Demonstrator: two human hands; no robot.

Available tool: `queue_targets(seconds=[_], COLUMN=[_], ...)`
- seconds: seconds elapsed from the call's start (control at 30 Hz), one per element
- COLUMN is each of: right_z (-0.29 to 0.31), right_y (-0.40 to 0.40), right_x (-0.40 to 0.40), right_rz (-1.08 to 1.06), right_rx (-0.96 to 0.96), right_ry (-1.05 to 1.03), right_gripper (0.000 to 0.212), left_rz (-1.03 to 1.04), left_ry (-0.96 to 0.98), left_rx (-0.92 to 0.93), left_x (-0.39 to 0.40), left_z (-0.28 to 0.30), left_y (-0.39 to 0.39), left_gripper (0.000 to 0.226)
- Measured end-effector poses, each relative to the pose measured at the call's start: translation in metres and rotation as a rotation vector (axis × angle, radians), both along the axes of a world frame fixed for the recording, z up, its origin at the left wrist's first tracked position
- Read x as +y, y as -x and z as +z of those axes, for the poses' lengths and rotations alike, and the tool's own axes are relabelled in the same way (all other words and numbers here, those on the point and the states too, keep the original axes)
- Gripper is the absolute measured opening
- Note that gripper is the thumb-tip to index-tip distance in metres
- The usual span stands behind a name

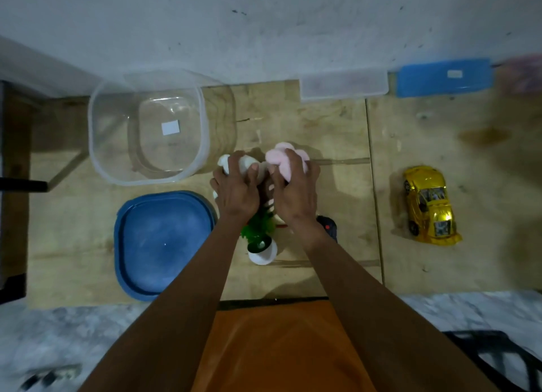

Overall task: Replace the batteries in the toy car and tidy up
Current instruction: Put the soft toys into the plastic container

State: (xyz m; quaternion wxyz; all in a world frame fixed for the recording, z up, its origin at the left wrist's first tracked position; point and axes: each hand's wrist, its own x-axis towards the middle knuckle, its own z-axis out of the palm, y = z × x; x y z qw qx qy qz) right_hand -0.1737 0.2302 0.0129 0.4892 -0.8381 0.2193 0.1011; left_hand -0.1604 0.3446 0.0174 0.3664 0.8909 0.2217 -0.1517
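A: Where is the shiny yellow plastic toy car [429, 205]?

B: It lies on the wooden table [337, 127], well apart to the right, and no hand touches it. The left hand [236, 190] grips a soft white plush piece [245, 162]; the right hand [294, 190] grips a soft pink plush piece [283, 159]. Both have the fingers curled around.

A: What can go wrong?

B: The small white pot with a green plastic plant [261, 242] stands just under the wrists, so I think a forearm can knock it over. Also the clear plastic container [146, 127] stands close beside the left hand; a quick lift could push it toward the round blue lid [164, 245].
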Motion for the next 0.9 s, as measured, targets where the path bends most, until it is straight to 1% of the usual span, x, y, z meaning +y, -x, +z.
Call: queue_targets(seconds=[0.13,0.2,0.27,0.33,0.43,0.53,0.63,0.7,0.77,0.9], right_z=[0.009,0.019,0.031,0.043,0.06,0.075,0.08,0.079,0.075,0.058], right_y=[-0.015,-0.024,-0.033,-0.04,-0.056,-0.072,-0.081,-0.088,-0.099,-0.119], right_x=[-0.017,-0.026,-0.035,-0.04,-0.032,0.004,0.056,0.094,0.13,0.178], right_rz=[-0.044,-0.093,-0.15,-0.188,-0.225,-0.21,-0.135,-0.072,-0.004,0.142], right_rx=[-0.155,-0.169,-0.158,-0.172,-0.253,-0.3,-0.346,-0.387,-0.406,-0.372], right_ry=[-0.07,-0.069,-0.07,-0.064,-0.099,-0.153,-0.171,-0.148,-0.117,-0.009], right_gripper=[0.041,0.036,0.036,0.038,0.039,0.04,0.039,0.041,0.043,0.048], left_rz=[0.03,0.023,0.025,0.03,0.059,0.097,0.193,0.27,0.322,0.337], left_ry=[0.067,0.117,0.166,0.19,0.233,0.218,0.159,0.119,0.125,0.13], left_rx=[-0.126,-0.229,-0.305,-0.357,-0.421,-0.442,-0.421,-0.375,-0.364,-0.316], left_x=[-0.005,-0.01,-0.015,-0.017,-0.003,0.037,0.087,0.12,0.149,0.184], left_z=[0.01,0.022,0.035,0.05,0.073,0.085,0.086,0.08,0.07,0.055], left_y=[-0.001,-0.003,-0.008,-0.015,-0.029,-0.042,-0.054,-0.064,-0.076,-0.096], left_gripper=[0.038,0.041,0.04,0.039,0.04,0.041,0.041,0.041,0.043,0.054])
